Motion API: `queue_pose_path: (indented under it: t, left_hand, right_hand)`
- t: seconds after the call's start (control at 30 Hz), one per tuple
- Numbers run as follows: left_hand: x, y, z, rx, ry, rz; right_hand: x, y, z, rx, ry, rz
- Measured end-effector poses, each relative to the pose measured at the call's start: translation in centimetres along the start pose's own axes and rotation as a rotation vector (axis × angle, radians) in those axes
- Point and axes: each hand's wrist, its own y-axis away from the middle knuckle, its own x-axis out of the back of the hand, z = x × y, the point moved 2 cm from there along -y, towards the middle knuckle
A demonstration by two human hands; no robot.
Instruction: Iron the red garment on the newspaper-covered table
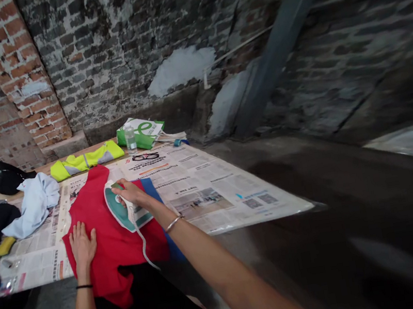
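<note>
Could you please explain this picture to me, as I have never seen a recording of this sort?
There is no robot, and this single view comes from a head-worn camera looking forward and down. The wearer's bare right hand grips a teal iron over a red garment, while the bare left hand lies flat on that garment. Beneath is a newspaper-covered table. Also on it are a bright yellow garment, a green bag, a clear bottle, glasses and a pale blue cloth.
</note>
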Motion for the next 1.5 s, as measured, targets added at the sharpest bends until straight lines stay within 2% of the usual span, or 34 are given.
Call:
queue_pose_path:
  t: [0.17,0.47,0.7,1.0,1.2,1.5]
  left_hand:
    - [0.1,0.2,0.3,0.003,-0.027,-0.009]
    - [0.3,0.0,0.1,0.006,-0.023,-0.034]
    - [0.1,0.0,0.1,0.004,-0.006,-0.007]
    - [0.1,-0.1,0.0,0.007,-0.016,-0.023]
    - [0.0,0.1,0.2,-0.001,-0.035,-0.017]
    - [0.1,0.0,0.1,-0.001,-0.027,-0.012]
  right_hand:
    - [0.5,1.0,0.4,0.023,0.066,-0.087]
    - [1.0,2.7,1.0,0.031,0.004,-0.18]
    - [1.0,2.3,0.8,-0.003,-0.011,-0.154]
    - [0.2,0.2,-0.2,-0.02,-0.036,-0.015]
    - [0.6,1.0,0.3,0.02,0.071,-0.11]
    - [1.2,2.6,1.3,0.017,0.002,-0.153]
